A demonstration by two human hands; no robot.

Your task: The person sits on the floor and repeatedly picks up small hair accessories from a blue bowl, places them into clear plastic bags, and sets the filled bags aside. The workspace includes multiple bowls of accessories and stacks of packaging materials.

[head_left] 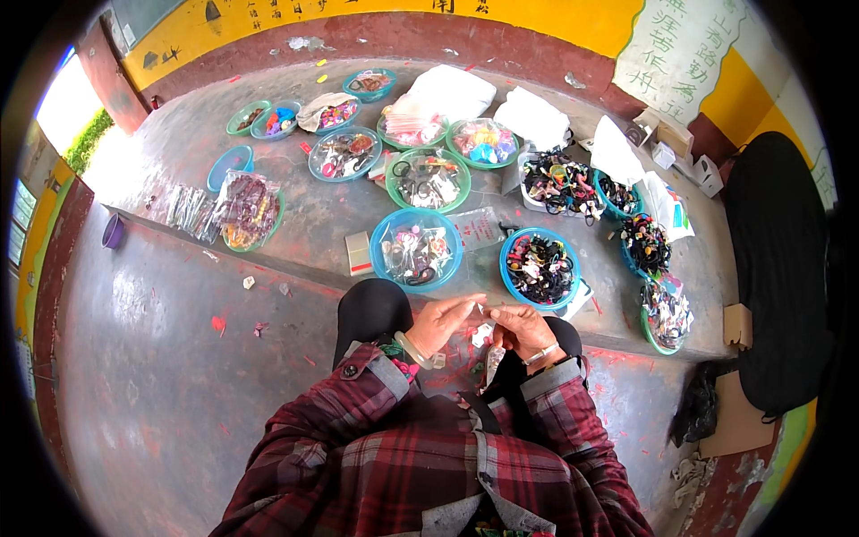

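My left hand (pixel 438 324) and my right hand (pixel 526 331) meet above my lap, fingertips almost touching. Both are closed in a pinch around something small and pale between them, too tiny to name. Just beyond my hands stand two blue basins: the left basin (pixel 378 258) holds bagged hair accessories (pixel 417 251), the right basin (pixel 574 285) dark hair ties (pixel 540 267). Below my fingers, a small white piece (pixel 482 335) shows near my right hand. A bangle (pixel 412 351) circles my left wrist, and another bangle (pixel 540 354) my right.
More basins of accessories spread over the raised concrete ledge, including a green-rimmed basin (pixel 391 183). White sacks (pixel 452 92) lie behind them. A small box (pixel 359 253) sits by the ledge's edge. Far left is a purple bucket (pixel 114 232); a long black object (pixel 777 277) stands at right.
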